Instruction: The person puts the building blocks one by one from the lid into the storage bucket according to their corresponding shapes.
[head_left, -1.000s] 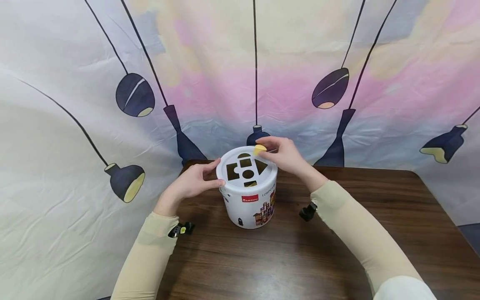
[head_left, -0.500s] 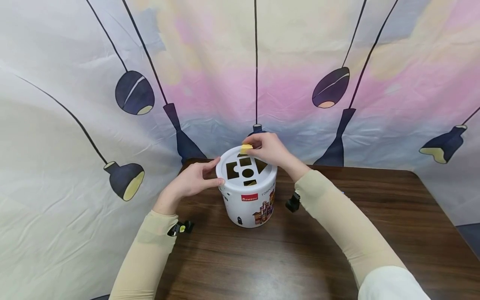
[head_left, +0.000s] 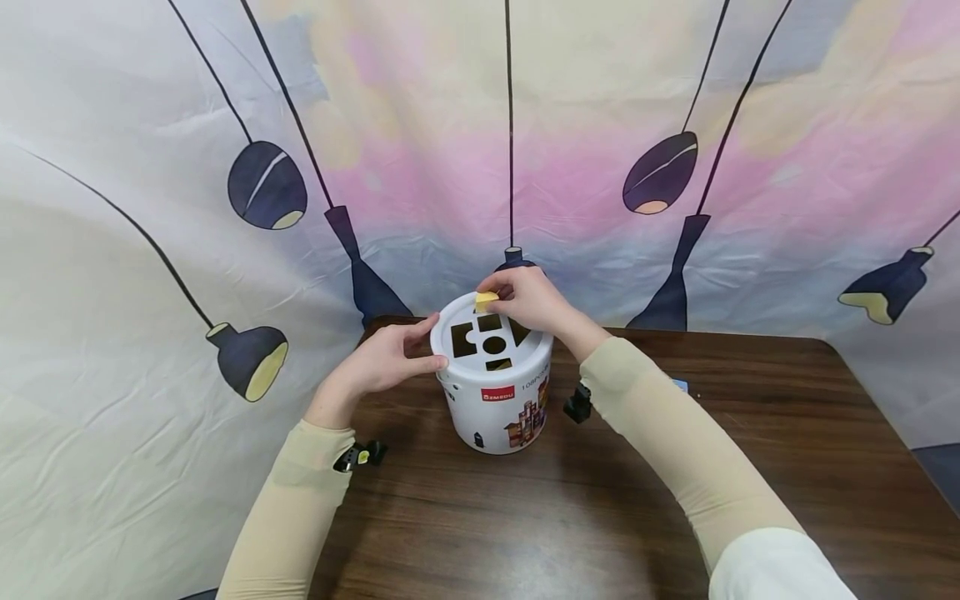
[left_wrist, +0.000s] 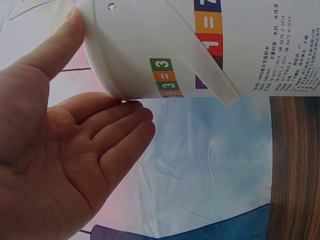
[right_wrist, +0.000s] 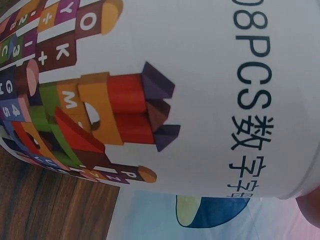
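Observation:
A white bucket (head_left: 491,417) with printed toy-block pictures stands on the table. Its white lid (head_left: 450,323) has cut-out shapes, among them a round hole, a square and a triangle. My right hand (head_left: 531,298) pinches a small yellow block (head_left: 486,301) at the far part of the lid, over the half-round cut-out, which is mostly covered. My left hand (head_left: 382,360) braces the bucket at its left: in the left wrist view the thumb lies on the rim and the nearly straight fingers (left_wrist: 120,132) touch the side. The right wrist view shows mostly the bucket's printed wall.
The dark wooden table (head_left: 480,525) reaches out in front and to the right. A small blue thing (head_left: 680,385) lies on it, partly behind the right forearm. A cloth backdrop (head_left: 420,150) printed with hanging lamps rises right behind the table.
My right hand has moved left across the far side of the lid with the yellow block and lowered it to the half-round cut-out. The left hand has stayed at the rim.

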